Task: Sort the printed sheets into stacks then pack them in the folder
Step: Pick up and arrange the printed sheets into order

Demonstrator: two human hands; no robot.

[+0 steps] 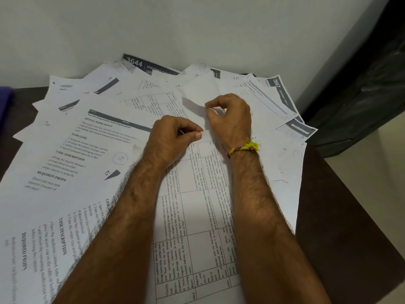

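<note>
Several printed sheets lie fanned and overlapping across a dark table [350,216]. In the middle lies a sheet with a printed table grid [197,216]. My left hand [173,137] pinches the edge of a sheet near the grid sheet's far end. Just to its right, my right hand [230,115], a yellow thread band on its wrist, pinches a folded or curled white sheet [197,91]. To the left lies a text sheet with headings [87,145]. Sheets headed 3644 [140,62] and 3667 [280,91] lie at the back. No folder shows.
A white wall [197,29] rises right behind the sheets. A dark bag-like object [361,95] sits at the right beyond the table edge. A purple thing [5,99] shows at the far left. Bare dark tabletop shows at the right front.
</note>
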